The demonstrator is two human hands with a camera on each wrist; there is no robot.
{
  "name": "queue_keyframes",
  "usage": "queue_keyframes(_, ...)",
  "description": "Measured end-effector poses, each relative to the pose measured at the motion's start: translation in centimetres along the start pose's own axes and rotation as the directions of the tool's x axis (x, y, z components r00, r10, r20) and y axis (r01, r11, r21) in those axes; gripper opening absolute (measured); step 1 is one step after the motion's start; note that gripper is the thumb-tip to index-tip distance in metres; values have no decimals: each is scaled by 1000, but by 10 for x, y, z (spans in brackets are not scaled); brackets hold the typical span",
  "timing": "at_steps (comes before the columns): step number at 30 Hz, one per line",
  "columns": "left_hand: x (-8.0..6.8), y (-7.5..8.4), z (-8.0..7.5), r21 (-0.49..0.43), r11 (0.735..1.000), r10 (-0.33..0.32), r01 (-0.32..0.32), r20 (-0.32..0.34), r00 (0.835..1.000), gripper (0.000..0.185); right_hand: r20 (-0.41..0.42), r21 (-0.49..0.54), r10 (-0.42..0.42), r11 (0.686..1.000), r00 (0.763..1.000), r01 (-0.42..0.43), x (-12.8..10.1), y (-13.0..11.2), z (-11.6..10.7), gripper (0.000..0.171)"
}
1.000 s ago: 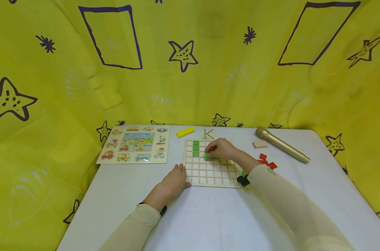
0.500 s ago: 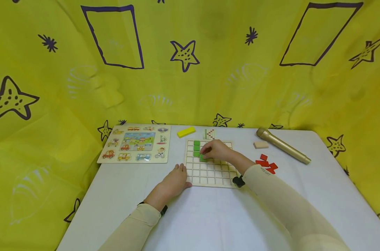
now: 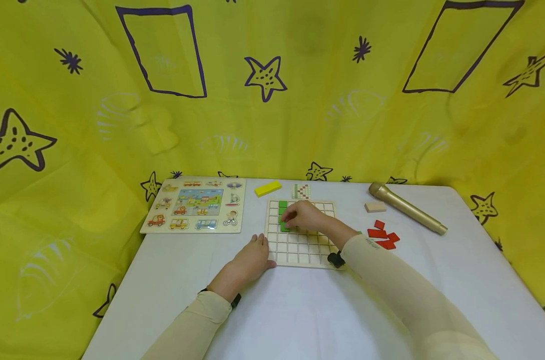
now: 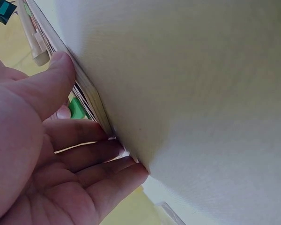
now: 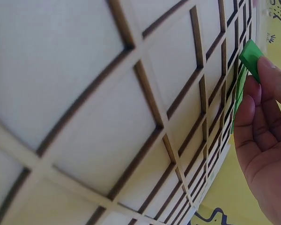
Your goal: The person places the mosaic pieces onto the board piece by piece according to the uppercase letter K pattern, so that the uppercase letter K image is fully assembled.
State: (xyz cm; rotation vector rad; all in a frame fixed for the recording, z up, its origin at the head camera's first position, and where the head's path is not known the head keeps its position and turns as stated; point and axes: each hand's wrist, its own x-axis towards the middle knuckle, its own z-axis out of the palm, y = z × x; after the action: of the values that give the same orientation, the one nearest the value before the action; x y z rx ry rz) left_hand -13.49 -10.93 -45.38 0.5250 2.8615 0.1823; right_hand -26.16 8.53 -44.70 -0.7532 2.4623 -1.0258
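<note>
My right hand (image 3: 307,217) pinches a small green square tile (image 5: 250,58) between thumb and fingers. In the right wrist view the tile is tilted, with one edge right at the wooden grid board (image 3: 299,266). It is low over the second column from the left, just below other green tiles (image 3: 283,204) lying in that column, which my fingers partly cover. My left hand (image 3: 250,257) rests on the table at the board's near left corner. Its fingers lie along the left side and its thumb (image 4: 62,65) touches the near edge, fingers fairly straight.
Several red pieces (image 3: 377,233) lie right of the board, near a plain wooden block (image 3: 375,207) and a gold microphone (image 3: 407,209). Behind the board are a small pattern card (image 3: 302,191) and a yellow block (image 3: 268,188). A picture puzzle board (image 3: 164,229) lies at the left.
My right hand has moved left across the board with the green tile, from about the third or fourth column to the second. My left hand has stayed at the corner.
</note>
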Motion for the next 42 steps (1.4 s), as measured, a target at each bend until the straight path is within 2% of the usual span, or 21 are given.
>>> queue_keyframes(16, 0, 0, 0, -15, 1000, -7, 7, 5, 1000, 76, -4, -21, 25, 999, 1000, -25, 5, -4, 8, 8)
queue_keyframes(23, 1, 0, 0, -6, 1000, -3, 3, 10, 1000, 75, -16, -83, -1, 997, 1000, 0, 4, -4, 11, 5)
queue_keyframes(29, 2, 0, 0, -7, 1000, -15, 15, 24, 1000, 76, -14, -87, 0, 996, 1000, -2, 3, -4, 13, 5)
queue_keyframes(37, 1, 0, 0, -21, 1000, -14, 15, 26, 1000, 76, -8, -73, -10, 997, 1000, 9, -3, 0, 8, 6)
queue_keyframes(42, 1, 0, -1, -27, 999, -28, 29, 37, 999, 76, -28, -40, 24, 999, 999, -25, -11, 7, -2, 8)
